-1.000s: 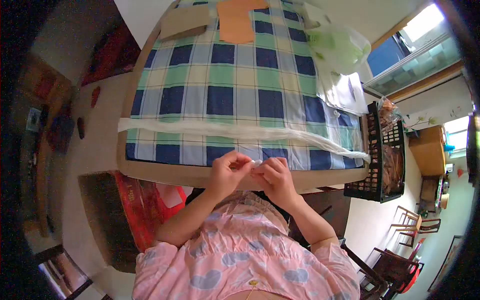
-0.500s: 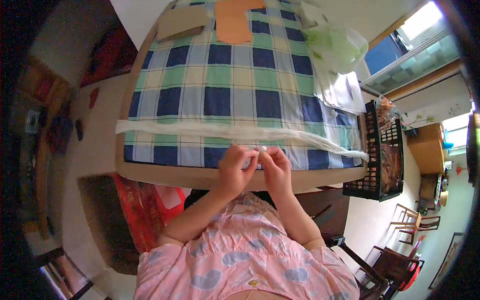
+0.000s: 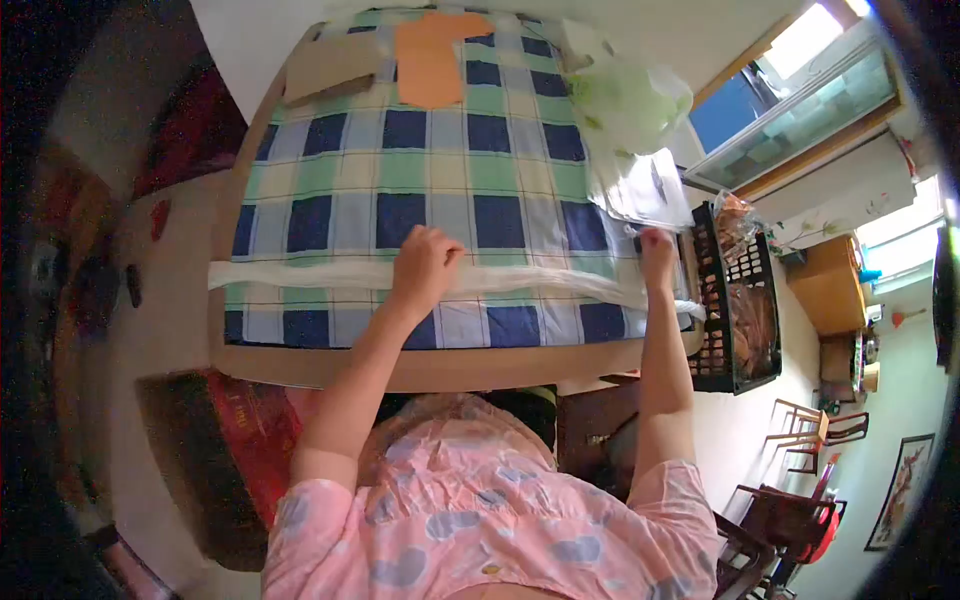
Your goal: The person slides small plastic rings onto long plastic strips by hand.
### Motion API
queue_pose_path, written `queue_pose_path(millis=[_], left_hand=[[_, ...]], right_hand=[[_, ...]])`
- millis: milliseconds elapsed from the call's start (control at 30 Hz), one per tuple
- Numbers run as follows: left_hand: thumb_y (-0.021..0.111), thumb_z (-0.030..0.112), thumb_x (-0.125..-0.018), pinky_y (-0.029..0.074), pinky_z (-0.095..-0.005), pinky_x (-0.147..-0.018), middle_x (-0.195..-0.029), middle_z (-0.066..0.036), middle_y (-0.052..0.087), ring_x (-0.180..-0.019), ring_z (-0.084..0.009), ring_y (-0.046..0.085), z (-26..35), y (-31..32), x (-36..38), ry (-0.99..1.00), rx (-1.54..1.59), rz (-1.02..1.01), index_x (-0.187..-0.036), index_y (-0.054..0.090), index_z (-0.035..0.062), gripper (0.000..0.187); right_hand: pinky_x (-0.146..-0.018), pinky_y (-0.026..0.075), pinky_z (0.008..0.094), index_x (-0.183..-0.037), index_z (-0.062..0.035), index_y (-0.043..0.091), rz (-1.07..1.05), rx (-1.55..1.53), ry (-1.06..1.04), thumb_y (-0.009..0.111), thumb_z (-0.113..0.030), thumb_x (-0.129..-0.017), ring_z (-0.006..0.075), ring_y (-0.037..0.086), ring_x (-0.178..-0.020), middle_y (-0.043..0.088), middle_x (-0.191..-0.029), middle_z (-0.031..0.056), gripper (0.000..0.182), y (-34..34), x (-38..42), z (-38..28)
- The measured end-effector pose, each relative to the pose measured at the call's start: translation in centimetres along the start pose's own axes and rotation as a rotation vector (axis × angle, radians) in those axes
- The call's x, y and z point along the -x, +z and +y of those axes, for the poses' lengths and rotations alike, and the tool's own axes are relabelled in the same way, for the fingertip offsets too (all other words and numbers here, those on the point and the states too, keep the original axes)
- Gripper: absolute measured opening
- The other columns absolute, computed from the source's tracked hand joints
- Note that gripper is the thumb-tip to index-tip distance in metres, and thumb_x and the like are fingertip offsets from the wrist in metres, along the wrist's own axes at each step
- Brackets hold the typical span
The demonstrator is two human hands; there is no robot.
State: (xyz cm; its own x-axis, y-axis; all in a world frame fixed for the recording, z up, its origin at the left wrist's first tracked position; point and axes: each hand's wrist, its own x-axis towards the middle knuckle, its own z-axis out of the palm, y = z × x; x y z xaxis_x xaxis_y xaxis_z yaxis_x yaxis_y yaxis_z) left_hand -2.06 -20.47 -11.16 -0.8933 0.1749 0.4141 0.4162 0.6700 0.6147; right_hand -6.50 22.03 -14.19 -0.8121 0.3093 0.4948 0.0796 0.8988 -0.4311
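My left hand (image 3: 426,268) hovers over the near part of the checked tablecloth (image 3: 420,175), its fingers curled closed. Whatever it may hold is hidden. Far to the right, my right hand (image 3: 657,258) is closed near the white sheets (image 3: 645,190) at the table's right edge; what is in its fingers does not show. A long bundle of white strands (image 3: 520,279) stretches across the table from left to right. It passes behind my left hand and beneath my right forearm.
A black plastic crate (image 3: 712,345) with bagged items stands against the table's right side. Toward the back lie a green-and-white plastic bag (image 3: 635,105), an orange cut piece (image 3: 428,75) and a brown cardboard piece (image 3: 330,70). Chairs (image 3: 815,425) stand farther right.
My hands were together at the near edge, pinching a small white thing. They have parted: the left went up and left, the right far to the right. The view has shifted slightly.
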Motion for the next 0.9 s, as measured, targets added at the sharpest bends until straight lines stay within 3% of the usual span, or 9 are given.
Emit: queue_pose_path(millis=[67, 167, 200, 333, 433, 667, 767, 833, 900], left_hand=[[0.063, 0.013, -0.075, 0.047, -0.0392, -0.073, -0.076, -0.009, 0.06, -0.083, -0.0289, 0.056, -0.8, 0.4, -0.6, 0.008, -0.032, -0.079, -0.073, 0.067, 0.0076, 0.007], [0.063, 0.015, -0.074, 0.047, -0.0408, -0.073, -0.076, -0.01, 0.059, -0.085, -0.029, 0.056, -1.1, 1.0, -1.0, 0.036, -0.096, -0.198, -0.072, 0.066, 0.0083, 0.008], [0.063, 0.016, -0.073, 0.047, -0.0418, -0.074, -0.076, -0.01, 0.059, -0.085, -0.0296, 0.056, -1.1, 1.1, -1.2, 0.047, -0.116, -0.236, -0.072, 0.066, 0.0086, 0.008], [0.062, 0.019, -0.074, 0.046, -0.043, -0.077, -0.079, -0.01, 0.059, -0.087, -0.0297, 0.056, -1.1, 1.2, -1.1, 0.062, -0.17, -0.274, -0.072, 0.064, 0.0091, 0.01], [0.062, 0.018, -0.074, 0.045, -0.0431, -0.079, -0.082, -0.01, 0.059, -0.09, -0.0293, 0.055, -0.6, 0.8, -1.2, 0.022, -0.134, -0.32, -0.073, 0.064, 0.0096, 0.009], [0.062, 0.018, -0.074, 0.045, -0.0441, -0.079, -0.084, -0.011, 0.059, -0.091, -0.0293, 0.055, -1.7, 2.8, -0.8, 0.16, -0.303, -0.131, -0.075, 0.061, 0.0061, 0.012], [0.06, 0.016, -0.075, 0.045, -0.0441, -0.077, -0.083, -0.011, 0.058, -0.089, -0.0294, 0.056, -1.0, 2.1, -0.7, 0.107, -0.266, -0.175, -0.078, 0.059, 0.006, 0.01], [0.057, 0.011, -0.077, 0.045, -0.0437, -0.074, -0.081, -0.01, 0.057, -0.085, -0.0291, 0.056, 0.4, 1.0, -1.5, 0.04, -0.191, -0.183, -0.081, 0.057, 0.0068, 0.006], [0.057, 0.009, -0.078, 0.045, -0.0431, -0.07, -0.077, -0.011, 0.056, -0.079, -0.0306, 0.056, 3.4, -0.5, -1.9, -0.132, 0.142, -0.09, -0.086, 0.055, 0.0076, 0.009]], right_hand=[[-0.066, 0.048, 0.0338, -0.09, -0.0042, 0.066, -0.045, -0.007, -0.102, 0.062, -0.005, -0.079, 0.024, 0.061, -0.071, 0.064, -0.081, 0.0133, 0.012, 0.5, 0.5, 0.4], [-0.068, 0.048, 0.0346, -0.094, -0.0041, 0.065, -0.062, -0.015, -0.065, 0.06, -0.004, -0.08, 0.0253, 0.061, -0.078, 0.063, -0.087, 0.0143, 0.015, 0.2, 0.5, -0.1], [-0.074, 0.048, 0.0378, -0.096, -0.0032, 0.063, -0.014, -0.096, -0.058, 0.058, -0.002, -0.078, 0.0312, 0.06, -0.081, 0.061, -0.091, 0.0158, 0.019, 0.0, 0.6, -0.7], [-0.08, 0.047, 0.037, -0.106, -0.0073, 0.06, -0.002, -0.02, -0.106, 0.057, -0.001, -0.076, 0.0289, 0.058, -0.091, 0.06, -0.099, 0.0132, 0.03, -2.4, 1.4, -3.3], [-0.081, 0.046, 0.0369, -0.103, -0.0073, 0.061, -0.019, -0.132, -0.022, 0.056, -0.001, -0.077, 0.0283, 0.057, -0.09, 0.059, -0.097, 0.013, 0.027, -4.4, 2.8, -8.1], [-0.08, 0.046, 0.0309, -0.095, -0.0053, 0.065, -0.093, -0.33, -0.17, 0.056, 0.008, -0.076, 0.0233, 0.059, -0.087, 0.061, -0.091, 0.0104, 0.025, -3.9, 6.8, -14.4], [-0.078, 0.044, 0.0334, -0.098, -0.0067, 0.064, -0.185, -0.438, -0.146, 0.059, 0.001, -0.08, 0.0211, 0.058, -0.088, 0.062, -0.093, 0.0073, 0.02, -3.8, 8.6, -16.7], [-0.084, 0.044, 0.0359, -0.1, -0.0074, 0.064, -0.217, -0.407, -0.267, 0.06, 0.001, -0.079, 0.0246, 0.057, -0.097, 0.061, -0.099, 0.0093, 0.023, -3.4, 9.9, -18.2], [-0.099, 0.035, 0.0407, -0.125, -0.0064, 0.047, -0.318, -0.426, -0.296, 0.066, -0.002, -0.073, 0.0315, 0.047, -0.116, 0.051, -0.123, 0.015, 0.056, -3.2, 11.2, -20.6]])
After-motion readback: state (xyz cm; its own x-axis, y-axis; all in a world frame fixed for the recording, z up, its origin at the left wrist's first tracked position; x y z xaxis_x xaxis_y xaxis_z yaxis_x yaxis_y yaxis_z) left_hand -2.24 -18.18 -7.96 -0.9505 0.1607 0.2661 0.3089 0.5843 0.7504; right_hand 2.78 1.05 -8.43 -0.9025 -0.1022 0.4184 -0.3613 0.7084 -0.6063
